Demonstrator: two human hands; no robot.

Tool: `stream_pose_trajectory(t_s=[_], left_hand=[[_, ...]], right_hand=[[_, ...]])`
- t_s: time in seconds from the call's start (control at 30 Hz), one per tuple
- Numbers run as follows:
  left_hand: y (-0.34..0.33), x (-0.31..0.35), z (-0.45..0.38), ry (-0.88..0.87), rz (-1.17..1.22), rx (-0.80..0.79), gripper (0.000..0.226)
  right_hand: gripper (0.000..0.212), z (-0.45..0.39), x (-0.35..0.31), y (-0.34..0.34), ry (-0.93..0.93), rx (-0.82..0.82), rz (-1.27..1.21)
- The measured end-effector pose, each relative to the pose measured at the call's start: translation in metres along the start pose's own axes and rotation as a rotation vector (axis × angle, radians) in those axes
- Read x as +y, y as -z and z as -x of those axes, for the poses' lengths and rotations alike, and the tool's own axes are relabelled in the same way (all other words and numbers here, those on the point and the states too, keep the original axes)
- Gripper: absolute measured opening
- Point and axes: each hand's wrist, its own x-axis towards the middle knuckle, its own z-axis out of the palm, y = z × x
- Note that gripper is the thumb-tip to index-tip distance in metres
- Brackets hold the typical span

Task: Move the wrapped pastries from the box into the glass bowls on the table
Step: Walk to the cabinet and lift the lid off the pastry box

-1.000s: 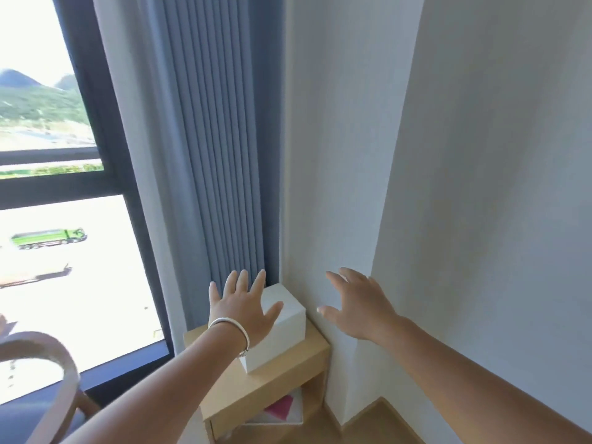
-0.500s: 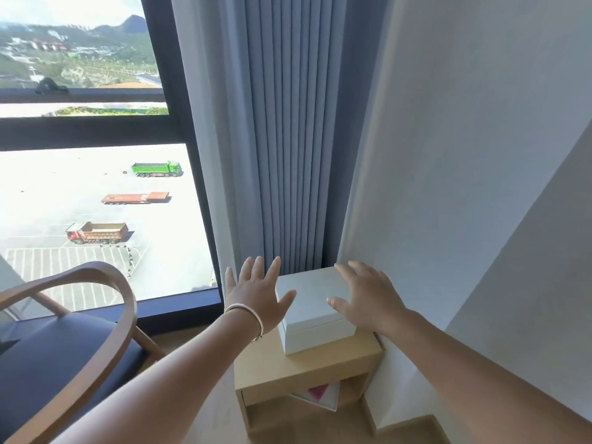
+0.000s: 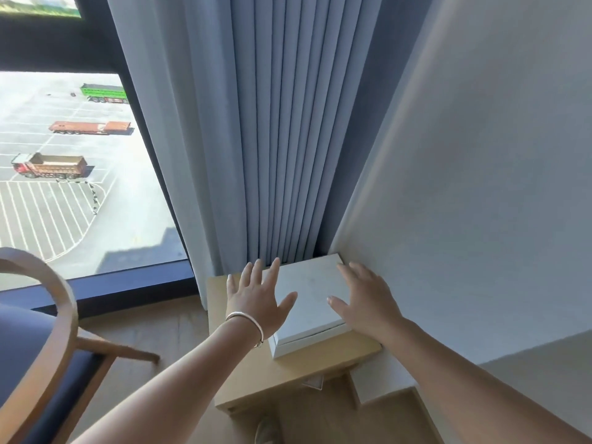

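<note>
Here the white box (image 3: pixel 309 302) sits lid on, low and right of center in the frame, on a light wooden side table (image 3: pixel 288 376) pushed into the corner where the grey-blue curtain (image 3: pixel 272 139) meets the white wall (image 3: pixel 480 187). The box's far right corner is against the wall. Both arms reach in from the bottom of the frame. Left hand (image 3: pixel 259 296) is spread flat, fingers straight and splayed, at the box's left edge; its thumb lies over the lid, and whether the palm touches the box cannot be told. A thin silver bracelet (image 3: pixel 248 322) circles that wrist. Right hand (image 3: pixel 365 299) is also spread, fingers straight, over the box's right side next to the wall, thumb pointing left across the lid; contact with the lid looks likely but cannot be confirmed. The two hands are apart, one on each side of the box, neither curled around anything. Pastries are not visible since the lid covers the box. At lower left of the frame is a wooden chair (image 3: pixel 48 315) with a curved armrest and a dark blue seat. Upper left of the frame is a window (image 3: pixel 64 171) with a dark frame, showing a paved lot with a green truck (image 3: pixel 102 92), an orange flatbed (image 3: pixel 89 127) and a red dump truck (image 3: pixel 49 165). Wood floor (image 3: pixel 153 328) shows between chair and table.
</note>
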Motion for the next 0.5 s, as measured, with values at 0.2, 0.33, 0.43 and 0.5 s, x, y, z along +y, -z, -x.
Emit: stream_pose_trajectory(t_s=[0.2, 0.33, 0.43, 0.5], left_hand=[[-0.022, -0.010, -0.032, 0.064, 0.085, -0.100, 0.076], [-0.042, -0.011, -0.048, 0.124, 0.231, -0.167, 0.078], [-0.063, -0.008, -0.064, 0.226, 0.455, -0.207, 0.082], [-0.081, -0.005, -0.075, 0.287, 0.558, -0.241, 0.086]], right_hand=[[0.073, -0.043, 0.008, -0.020, -0.034, -0.078, -0.005], [0.074, -0.070, 0.018, -0.037, -0.061, -0.149, -0.032], [0.073, -0.092, 0.029, -0.055, -0.076, -0.206, -0.046], [0.073, -0.109, 0.040, -0.068, -0.087, -0.239, -0.057]])
